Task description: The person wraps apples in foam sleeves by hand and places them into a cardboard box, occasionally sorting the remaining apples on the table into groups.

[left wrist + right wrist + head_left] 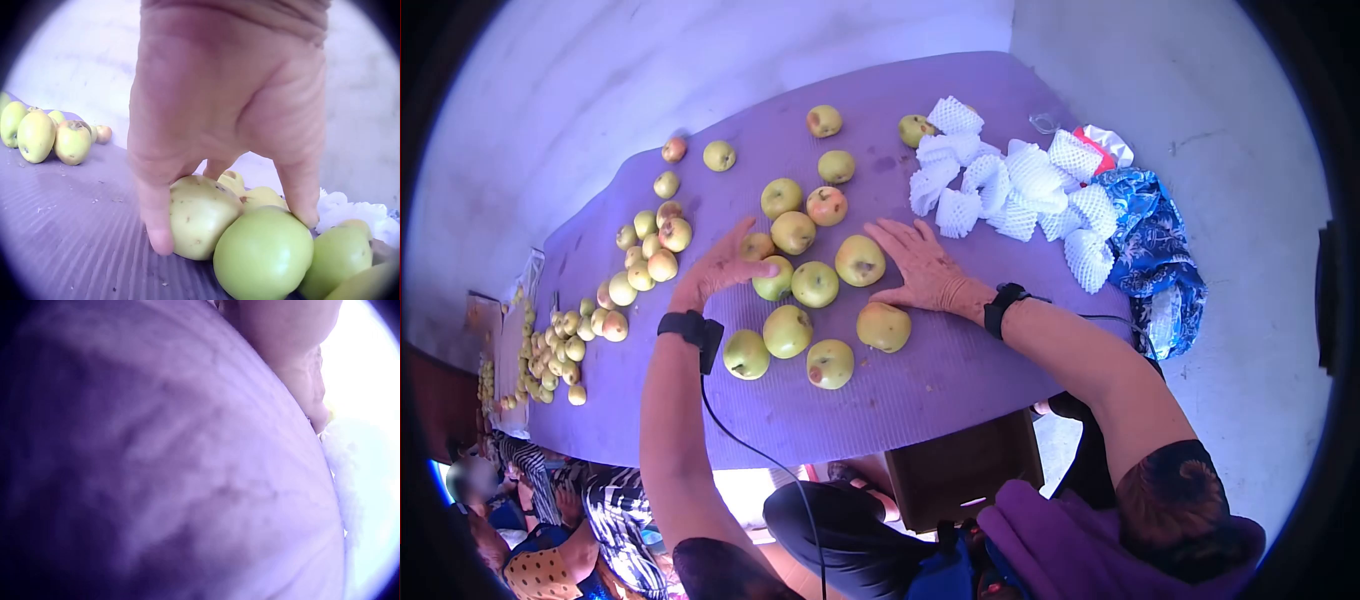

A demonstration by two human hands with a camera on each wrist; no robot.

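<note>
Yellow-green apples lie scattered over a purple mat (920,390). My left hand (722,262) reaches into the middle cluster, its fingers and thumb curved round a yellowish apple (757,245) (197,215). A greener apple (262,253) sits right against that one. My right hand (925,272) lies flat on the mat with straight fingers, between a large apple (860,260) and another apple (883,326), holding nothing. The right wrist view shows mostly blurred mat (175,475) and a bit of the hand (294,337).
White foam fruit nets (1010,190) are heaped at the mat's right, beside a blue patterned bag (1152,250). Small apples (550,350) crowd the far left end. A wooden stool (960,470) stands below the mat's near edge. Another person (530,520) sits at lower left.
</note>
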